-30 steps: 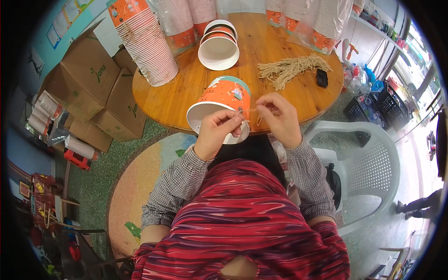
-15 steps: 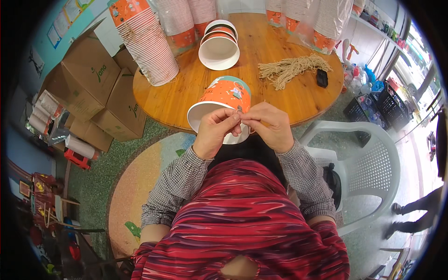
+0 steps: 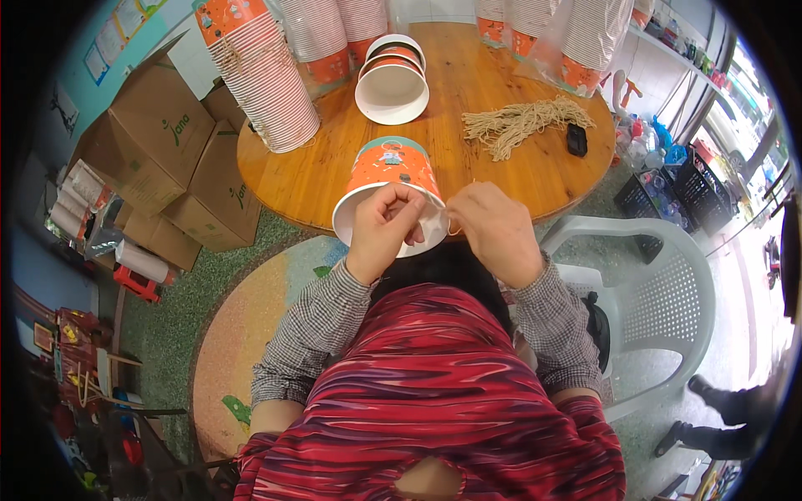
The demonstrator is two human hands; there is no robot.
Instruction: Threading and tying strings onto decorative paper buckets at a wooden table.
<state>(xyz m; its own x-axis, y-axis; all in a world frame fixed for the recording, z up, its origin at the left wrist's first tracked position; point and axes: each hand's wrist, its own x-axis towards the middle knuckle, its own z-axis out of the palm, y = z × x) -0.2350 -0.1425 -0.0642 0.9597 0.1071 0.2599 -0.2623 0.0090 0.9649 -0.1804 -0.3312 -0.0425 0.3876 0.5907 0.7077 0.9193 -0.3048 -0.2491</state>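
Note:
An orange paper tub with a teal base and printed figures lies tilted at the table's near edge, its white mouth facing me. My left hand is in front of that mouth, fingers curled and thumb pressed to them; what they hold is hidden. Just right of the rim, my right hand is closed with fingertips together, pinching a thin beige string that shows as a small loop beside the rim. A bundle of similar twine lies farther back on the right.
The round wooden table carries a tall stack of tubs at left, bagged stacks behind, and nested tubs lying sideways. A small black object sits by the twine. Cardboard boxes stand left, a plastic chair right.
My hands have come apart, the right one moving rightward with the string. The tub has turned, its printed figure shifting left. At far right, a person's legs have moved.

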